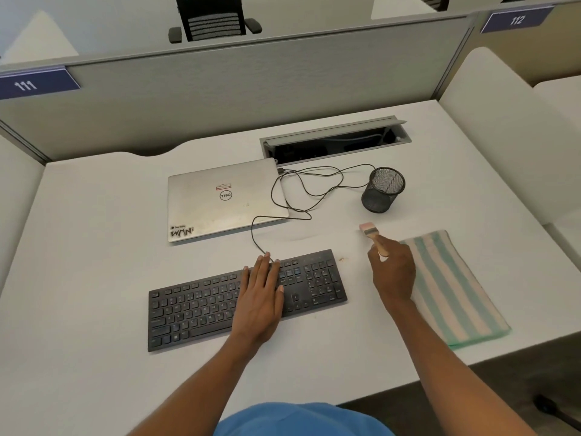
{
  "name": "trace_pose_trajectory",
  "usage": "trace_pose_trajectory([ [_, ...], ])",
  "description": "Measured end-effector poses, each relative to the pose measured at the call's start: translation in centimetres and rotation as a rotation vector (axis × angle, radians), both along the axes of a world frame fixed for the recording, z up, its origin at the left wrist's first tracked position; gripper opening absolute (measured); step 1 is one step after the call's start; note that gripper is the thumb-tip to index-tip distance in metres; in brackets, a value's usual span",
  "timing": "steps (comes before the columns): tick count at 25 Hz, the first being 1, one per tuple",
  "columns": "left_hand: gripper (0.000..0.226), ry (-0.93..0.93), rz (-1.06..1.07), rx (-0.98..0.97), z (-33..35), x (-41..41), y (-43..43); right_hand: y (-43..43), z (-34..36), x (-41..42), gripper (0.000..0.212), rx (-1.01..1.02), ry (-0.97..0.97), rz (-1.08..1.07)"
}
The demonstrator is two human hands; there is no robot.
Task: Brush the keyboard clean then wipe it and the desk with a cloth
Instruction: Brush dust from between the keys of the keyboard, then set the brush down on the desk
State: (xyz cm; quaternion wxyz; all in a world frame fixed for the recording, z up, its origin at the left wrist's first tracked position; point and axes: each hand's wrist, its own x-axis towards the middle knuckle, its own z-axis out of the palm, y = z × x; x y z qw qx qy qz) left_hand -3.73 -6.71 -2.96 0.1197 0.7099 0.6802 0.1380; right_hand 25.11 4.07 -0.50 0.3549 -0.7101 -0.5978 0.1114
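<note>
Keyboard: one, black and full-sized, lying slightly askew on the white desk near its front edge, just in front of the one closed silver laptop. One thin black cable runs from the keyboard's back edge, loops over the desk beside the laptop and plugs into the laptop's far right corner.

Two bare hands are in view. The left hand lies flat on the right-middle part of the keyboard, palm down, its fingers straight and close together, reaching to the back edge. The right hand is to the right of the keyboard, apart from it, with its fingers curled around the wooden handle of the one small brush. The brush's pale bristles point away from the person, toward the one black mesh pen cup. Whether the bristles touch the desk cannot be told.

One folded cloth, striped teal and cream, lies flat on the desk's right side, just beyond the right hand and reaching the front edge.

Behind the laptop one cable hatch in the desk stands open. A grey partition backs the desk and carries two blue number plates, 111 and 112. One black office chair shows beyond it.
</note>
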Motion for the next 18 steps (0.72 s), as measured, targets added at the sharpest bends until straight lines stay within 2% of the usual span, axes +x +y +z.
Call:
trace_pose_trajectory([
  [3, 0.060, 0.019, 0.021, -0.020, -0.8, 1.5, -0.1, 1.1, -1.4, 0.2, 0.017, -0.114, -0.267, 0.031],
  [5, 0.061, 0.041, 0.032, -0.031, -1.4, 2.2, -0.3, 1.4, -2.3, 0.5, 0.022, -0.187, -0.357, 0.028],
  [11, 0.062, 0.128, 0.030, -0.039, -2.3, 2.3, -0.9, 2.1, -3.4, 1.0, 0.036, -0.221, -0.380, 0.084],
  [16, 0.062, 0.144, 0.036, -0.039, -2.2, 2.5, -0.8, 2.6, -3.0, 1.3, 0.031, -0.255, -0.396, 0.145],
  [18, 0.062, 0.144, 0.036, -0.031, -2.2, 2.4, -0.9, 2.7, -2.4, 2.0, 0.026, -0.196, -0.410, 0.157],
])
